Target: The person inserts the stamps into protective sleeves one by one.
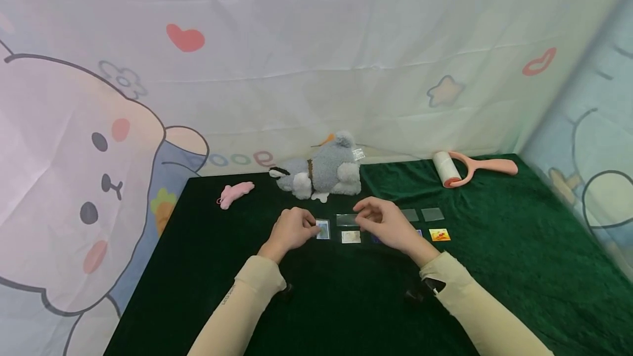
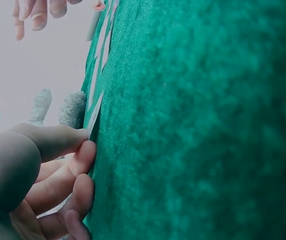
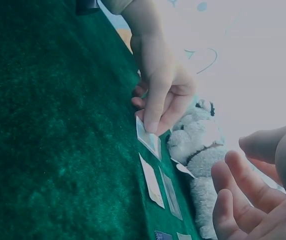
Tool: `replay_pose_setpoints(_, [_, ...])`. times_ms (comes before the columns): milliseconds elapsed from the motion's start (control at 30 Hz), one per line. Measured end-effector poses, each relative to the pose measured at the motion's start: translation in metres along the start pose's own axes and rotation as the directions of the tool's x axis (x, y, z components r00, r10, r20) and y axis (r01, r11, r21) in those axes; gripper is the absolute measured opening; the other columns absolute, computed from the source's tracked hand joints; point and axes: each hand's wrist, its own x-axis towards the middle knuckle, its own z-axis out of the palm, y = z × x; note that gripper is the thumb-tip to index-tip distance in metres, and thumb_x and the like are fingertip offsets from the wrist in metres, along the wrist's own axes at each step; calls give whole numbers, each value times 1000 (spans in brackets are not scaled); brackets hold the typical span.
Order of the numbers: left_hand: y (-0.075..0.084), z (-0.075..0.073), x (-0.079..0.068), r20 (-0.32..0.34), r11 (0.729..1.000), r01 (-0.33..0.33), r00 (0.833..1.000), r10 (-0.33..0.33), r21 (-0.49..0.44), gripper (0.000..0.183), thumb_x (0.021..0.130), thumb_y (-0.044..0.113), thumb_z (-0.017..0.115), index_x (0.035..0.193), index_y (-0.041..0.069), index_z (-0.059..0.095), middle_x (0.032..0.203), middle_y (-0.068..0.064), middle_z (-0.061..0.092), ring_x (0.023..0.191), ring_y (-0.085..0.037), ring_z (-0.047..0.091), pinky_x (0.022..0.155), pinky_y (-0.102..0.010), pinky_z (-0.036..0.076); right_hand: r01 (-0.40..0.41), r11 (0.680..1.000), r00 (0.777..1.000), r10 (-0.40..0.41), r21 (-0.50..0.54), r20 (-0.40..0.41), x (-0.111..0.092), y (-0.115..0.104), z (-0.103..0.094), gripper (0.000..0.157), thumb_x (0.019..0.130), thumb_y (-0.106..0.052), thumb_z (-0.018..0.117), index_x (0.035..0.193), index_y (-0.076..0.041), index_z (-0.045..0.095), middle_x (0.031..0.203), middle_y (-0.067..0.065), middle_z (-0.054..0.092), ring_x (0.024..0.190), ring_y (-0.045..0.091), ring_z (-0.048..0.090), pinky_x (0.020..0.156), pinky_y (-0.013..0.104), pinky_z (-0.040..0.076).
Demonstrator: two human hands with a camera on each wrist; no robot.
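Observation:
My left hand (image 1: 293,228) pinches the edge of a small stamp-like card (image 1: 323,229) with a pale border, between thumb and forefinger. In the right wrist view the same card (image 3: 148,137) is tilted, its blue-green picture partly covered by the thumb. My right hand (image 1: 388,225) hovers to the right, fingers loosely bent, with nothing in it. Below it a dark blue card (image 1: 376,239) is mostly hidden. A pale card (image 1: 351,237) lies between the hands, with a clear sleeve (image 1: 345,220) behind it. Farther right are an orange-yellow card (image 1: 439,234) and another clear sleeve (image 1: 432,214).
A grey plush toy (image 1: 326,172) lies behind the cards at the back of the green cloth (image 1: 346,301). A pink plush toy (image 1: 235,194) is at the back left, and a lint roller (image 1: 447,170) with a pink handle at the back right. A printed curtain (image 1: 316,59) hangs behind.

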Motion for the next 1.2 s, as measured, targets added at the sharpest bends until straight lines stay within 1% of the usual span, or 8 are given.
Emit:
replay_pose_setpoints(100, [0, 0, 1, 1, 1000, -1, 1000, 1, 1, 21, 96, 26, 79, 109, 9, 77, 89, 0, 71, 73, -15, 65, 68, -35, 55, -6, 1000, 1000, 6, -1, 9, 0, 0, 0, 28, 103, -16, 69, 127, -2, 65, 106, 10, 75, 87, 18, 71, 81, 40, 56])
replay_pose_setpoints(267, [-2, 1, 1, -6, 1000, -7, 1000, 7, 7, 22, 96, 27, 79, 109, 10, 77, 86, 1, 71, 71, -15, 65, 66, -34, 55, -5, 1000, 1000, 5, 2, 21, -1, -1, 0, 26, 103, -17, 69, 126, -5, 66, 107, 14, 76, 87, 19, 72, 81, 40, 55])
replay_pose_setpoints(467, [-1, 1, 0, -7, 999, -34, 999, 34, 16, 25, 93, 29, 82, 112, 13, 74, 83, 3, 70, 70, -14, 64, 65, -34, 53, -3, 1000, 1000, 3, -3, 19, -1, -2, 0, 29, 103, -16, 69, 128, -1, 65, 107, 13, 76, 87, 18, 73, 82, 41, 55])
replay_pose_setpoints(700, [2, 0, 0, -4, 999, -23, 1000, 23, 38, 28, 93, 32, 82, 113, 14, 73, 85, 3, 70, 71, -15, 64, 66, -35, 53, 1, 1000, 1000, -1, -9, 19, -1, -5, -1, 29, 103, -16, 69, 128, -1, 65, 107, 12, 76, 88, 18, 73, 84, 41, 55])
replay_pose_setpoints(800, [2, -1, 0, 10, 999, -24, 1000, 24, 26, 28, 93, 32, 82, 113, 14, 73, 85, 2, 70, 71, -15, 65, 66, -36, 54, 0, 1000, 1000, 0, -11, 19, -1, -7, -2, 30, 103, -16, 68, 128, -1, 65, 107, 14, 76, 88, 18, 73, 85, 42, 55])
replay_pose_setpoints(967, [1, -2, -1, 23, 1000, -29, 999, 29, -2, 27, 94, 31, 82, 113, 14, 73, 84, 3, 71, 71, -15, 66, 66, -36, 54, -10, 1000, 1000, 11, -14, 21, -3, -6, -2, 30, 103, -16, 68, 128, -1, 64, 107, 10, 75, 89, 18, 72, 84, 41, 55])
replay_pose_setpoints(1100, [1, -1, -2, 21, 999, -37, 999, 37, -10, 26, 94, 30, 81, 112, 14, 73, 84, 3, 71, 71, -14, 66, 66, -35, 54, -12, 1000, 1000, 12, -11, 23, -3, -5, -1, 29, 103, -17, 68, 128, -1, 65, 106, 7, 75, 90, 19, 72, 83, 40, 56])
replay_pose_setpoints(1200, [2, -2, -2, 5, 998, -58, 998, 58, -16, 25, 94, 30, 81, 111, 14, 74, 84, 3, 72, 71, -14, 67, 66, -35, 55, -11, 1000, 1000, 11, -8, 23, -4, -5, 0, 29, 103, -17, 69, 127, -1, 66, 106, 7, 75, 92, 19, 71, 83, 40, 56])
